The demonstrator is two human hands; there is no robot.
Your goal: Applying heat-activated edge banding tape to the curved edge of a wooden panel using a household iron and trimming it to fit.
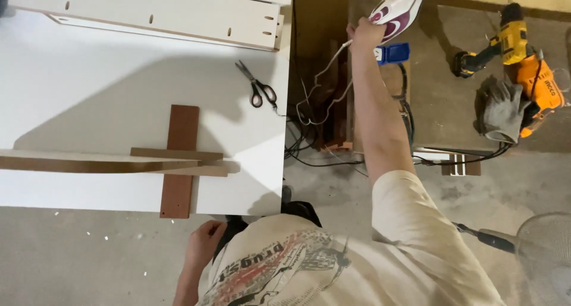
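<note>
iron (pixel 399 8): glossy plastic | strip (pixel 178 161): matt brown wood | tabletop (pixel 119 92): smooth white

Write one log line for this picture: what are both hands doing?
right hand: lifts white-and-purple clothes iron | left hand: empty, by white table edge | scissors: on table

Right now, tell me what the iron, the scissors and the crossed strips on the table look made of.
Iron: glossy white and maroon plastic shell, held up by the right hand. Scissors: dull grey metal blades, dark handles, probably plastic. Crossed strips: flat matte brown boards with plain cut ends, likely laminated wood board. Table: smooth white, seemingly laminate.
</note>
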